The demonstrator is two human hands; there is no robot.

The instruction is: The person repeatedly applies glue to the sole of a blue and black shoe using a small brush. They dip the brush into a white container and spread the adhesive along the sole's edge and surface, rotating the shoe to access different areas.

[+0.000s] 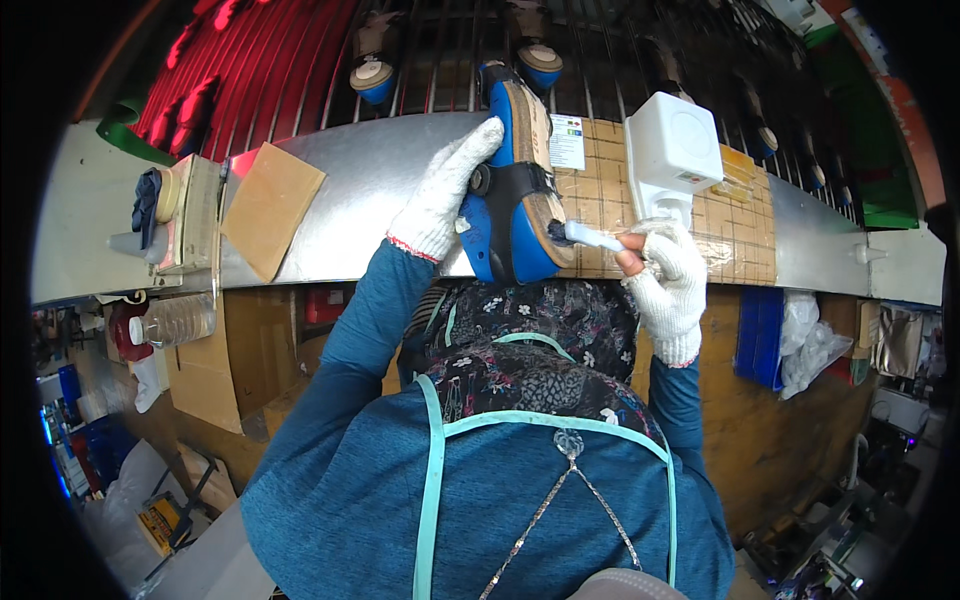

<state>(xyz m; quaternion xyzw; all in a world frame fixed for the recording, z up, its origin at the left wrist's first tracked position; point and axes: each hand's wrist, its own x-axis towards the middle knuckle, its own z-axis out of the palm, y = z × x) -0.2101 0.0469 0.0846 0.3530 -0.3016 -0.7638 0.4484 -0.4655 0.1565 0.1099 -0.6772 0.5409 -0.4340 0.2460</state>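
blue sandal with a tan sole and black strap (515, 195) sits upright on its side over the front edge of the silver metal workbench (350, 190), sole turned to your right. your left hand (440, 195), in a white knit glove, is wrapped around the sandal's upper from the left, fingers reaching up toward the toe end and closed on it. your right hand (668, 280), also gloved in white, pinches a small white-handled brush (590, 236) between thumb and fingers; its dark bristle tip touches the sole edge near the heel.

just beyond your right hand a white square plastic container (672, 148) stands on a tan gridded mat (620, 200) that covers the bench there. a white printed label (567, 141) lies on the mat beside the sandal. to the left on the bench lies a flat brown cardboard piece (268, 205), and further left a clear plastic bottle (175, 318) lies on its side below the bench edge. behind the bench more sandals on lasts (372, 72) hang on a dark wire rack (600, 60), near a red ribbed panel (240, 70).
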